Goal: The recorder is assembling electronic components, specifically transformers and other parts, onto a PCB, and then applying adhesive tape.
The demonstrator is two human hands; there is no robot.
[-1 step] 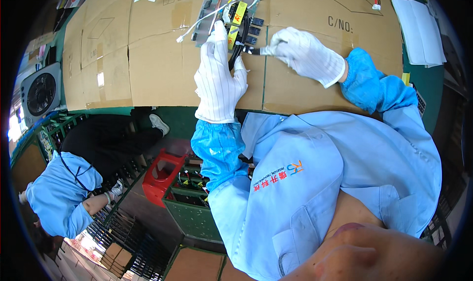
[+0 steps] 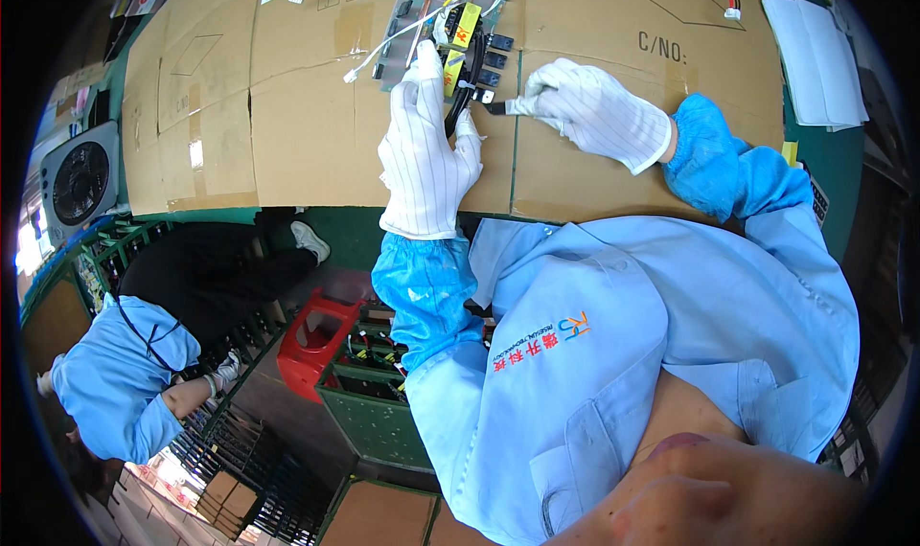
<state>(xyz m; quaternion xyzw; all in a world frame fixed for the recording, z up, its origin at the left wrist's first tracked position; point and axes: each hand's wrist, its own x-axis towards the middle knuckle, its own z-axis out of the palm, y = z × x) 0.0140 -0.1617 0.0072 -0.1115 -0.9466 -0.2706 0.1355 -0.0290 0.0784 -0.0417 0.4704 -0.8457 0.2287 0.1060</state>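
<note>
My left hand [image 2: 426, 153], in a white striped glove, is closed on the near edge of a circuit board [image 2: 391, 56]. Its fingers lie along a looped bundle of black cables [image 2: 457, 117]. On the board sit a yellow-labelled part [image 2: 461, 43], several black blocks [image 2: 498, 43] along the right side, and white wires [image 2: 383, 48] ending in a connector. My gloved right hand [image 2: 589, 110] pinches a slim black-tipped tool [image 2: 495, 108], whose kind I cannot make out. The tip is close to the board's lower right corner, beside a small white piece [image 2: 484, 96].
Flattened cardboard [image 2: 316, 153] covers the bench. White papers [image 2: 815, 62] lie at the right, wire leads with white connectors [image 2: 732, 12] along the far side. A grey fan [image 2: 80, 180] stands at left. Below are a red stool [image 2: 316, 340], green racks [image 2: 379, 417] and a bending co-worker [image 2: 129, 364].
My right hand and the tool have shifted slightly, and the tool's tip has drawn away from the black part at the board's corner. A small white piece now shows there. My left hand stays put.
</note>
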